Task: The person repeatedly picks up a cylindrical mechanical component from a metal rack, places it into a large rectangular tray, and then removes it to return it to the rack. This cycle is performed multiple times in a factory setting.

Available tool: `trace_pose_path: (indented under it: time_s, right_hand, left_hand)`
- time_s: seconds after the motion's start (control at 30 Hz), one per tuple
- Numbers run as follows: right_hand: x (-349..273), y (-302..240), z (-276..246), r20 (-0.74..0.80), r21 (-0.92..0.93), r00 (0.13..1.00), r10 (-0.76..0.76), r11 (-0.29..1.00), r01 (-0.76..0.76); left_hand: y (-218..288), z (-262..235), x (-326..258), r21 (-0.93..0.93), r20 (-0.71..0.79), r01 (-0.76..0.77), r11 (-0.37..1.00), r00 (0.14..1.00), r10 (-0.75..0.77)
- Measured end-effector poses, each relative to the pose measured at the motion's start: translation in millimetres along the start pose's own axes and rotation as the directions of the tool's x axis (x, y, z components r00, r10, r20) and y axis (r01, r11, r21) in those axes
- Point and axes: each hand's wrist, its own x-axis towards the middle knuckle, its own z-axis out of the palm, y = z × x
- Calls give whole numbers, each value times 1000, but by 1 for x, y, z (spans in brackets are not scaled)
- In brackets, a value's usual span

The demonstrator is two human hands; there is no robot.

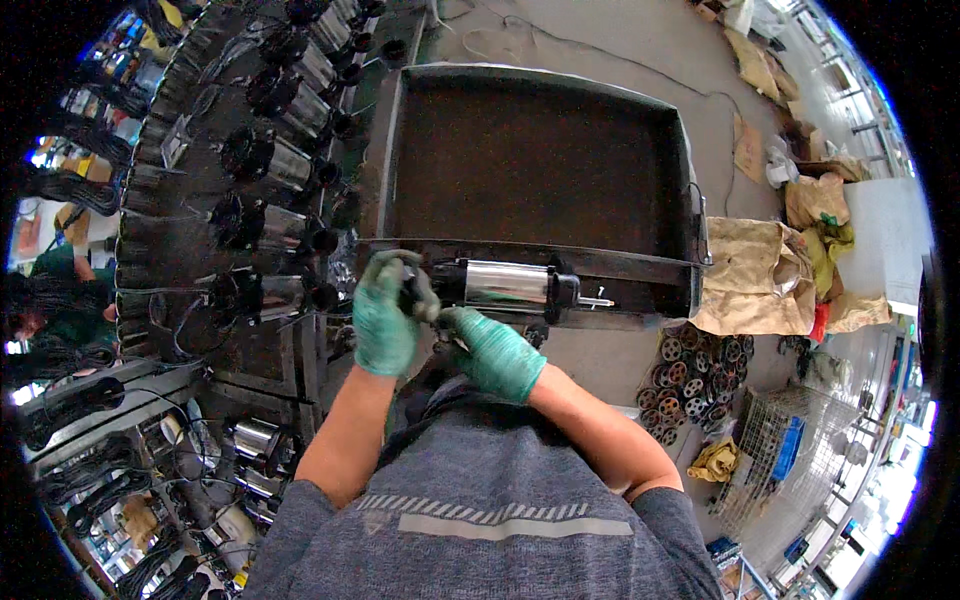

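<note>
A motor with a bright silver cylindrical body [507, 283] lies on its side along the near ledge of the dark metal tray [540, 247]. Black caps close both its ends, and a thin metal shaft [597, 302] sticks out to the right. My left hand [386, 318], in a green-grey work glove, is closed round a black part at the motor's left end. Gloved alike, my right hand [495, 352] sits just below the motor, its fingers drawn together close to my left fingertips. Whatever is between the right fingers is hidden.
Several similar motors [283, 298] stand in a row on the rack to the left. Small wheel-like parts [693, 385] are piled on the floor at right, near a wire basket [775, 460]. Brown sacks [755, 275] lie beyond the tray's right side.
</note>
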Motion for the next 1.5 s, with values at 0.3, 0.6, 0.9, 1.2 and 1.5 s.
trace_pose_path:
  time_s: [0.3,0.6,0.9,1.2,1.5]
  right_hand:
    - [19,35,-96,-296,-560,955,14,808,-185]
    - [23,58,-89,-360,-497,931,59,832,-245]
    - [27,54,-89,-357,-544,933,35,804,-238]
    - [32,48,-87,-358,-557,934,-1,803,-212]
    - [32,49,-85,-364,-555,931,-7,804,-211]
  left_hand:
    - [-30,-158,66,69,-432,386,920,843,-322]
    - [-47,-177,86,145,-260,557,817,819,-512]
    - [-48,-168,91,153,-259,584,797,802,-538]
    - [-49,-162,94,272,-270,602,750,796,-541]
    - [-47,-160,94,315,-266,597,738,802,-536]
